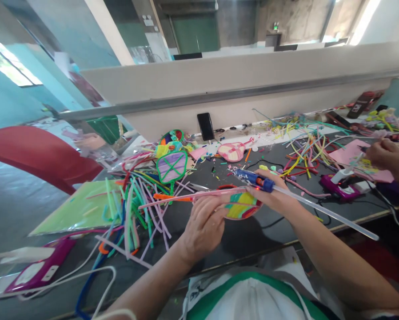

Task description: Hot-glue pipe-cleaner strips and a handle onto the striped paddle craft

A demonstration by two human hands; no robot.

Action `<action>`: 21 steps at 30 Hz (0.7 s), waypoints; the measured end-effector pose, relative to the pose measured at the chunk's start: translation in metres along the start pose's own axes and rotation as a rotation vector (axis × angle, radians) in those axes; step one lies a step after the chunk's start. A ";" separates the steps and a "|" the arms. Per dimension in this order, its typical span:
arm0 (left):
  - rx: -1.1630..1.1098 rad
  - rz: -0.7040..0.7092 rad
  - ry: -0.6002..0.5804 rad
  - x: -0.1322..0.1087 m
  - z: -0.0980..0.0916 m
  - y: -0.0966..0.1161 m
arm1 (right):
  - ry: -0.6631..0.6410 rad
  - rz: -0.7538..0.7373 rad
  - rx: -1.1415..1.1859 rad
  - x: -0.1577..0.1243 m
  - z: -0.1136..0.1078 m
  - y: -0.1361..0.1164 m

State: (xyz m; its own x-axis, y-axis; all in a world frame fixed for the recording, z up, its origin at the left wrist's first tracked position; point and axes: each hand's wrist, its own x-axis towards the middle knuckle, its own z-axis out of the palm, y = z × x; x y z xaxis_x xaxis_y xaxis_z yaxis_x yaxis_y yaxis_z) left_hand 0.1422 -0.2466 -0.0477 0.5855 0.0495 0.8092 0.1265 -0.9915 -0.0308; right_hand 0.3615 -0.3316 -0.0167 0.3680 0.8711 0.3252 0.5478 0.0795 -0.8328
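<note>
My left hand (206,224) is closed on a rounded craft piece (239,208) striped in yellow, green and red, at the middle of the table's near side. Along its upper edge runs a pink pipe cleaner (164,202), which sticks out to the left past my fingers, with an orange one (166,197) beside it. In my right hand (279,198) is a blue glue gun (253,178), its nozzle pointing left. A long clear glue stick (333,213) juts from its back. The right hand's fingers are partly hidden behind the gun and the piece.
Loose pipe cleaners (133,218) lie left, near a green plastic packet (76,211) and a purple power strip (41,266). Behind are a purple-and-green craft piece (171,167), a pink one (232,152) and a phone (205,126). Another person's hand (386,153) works at right.
</note>
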 end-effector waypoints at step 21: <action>-0.809 -1.003 0.190 -0.047 0.017 -0.028 | 0.105 0.091 0.047 -0.004 0.004 0.023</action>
State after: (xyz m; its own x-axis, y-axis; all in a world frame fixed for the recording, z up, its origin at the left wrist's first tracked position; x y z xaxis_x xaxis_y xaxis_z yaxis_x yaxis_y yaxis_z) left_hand 0.1251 -0.2187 -0.0950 0.3875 0.8550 0.3448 -0.1147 -0.3264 0.9383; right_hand 0.3695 -0.3312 -0.0390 0.4922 0.8206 0.2905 0.4741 0.0272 -0.8801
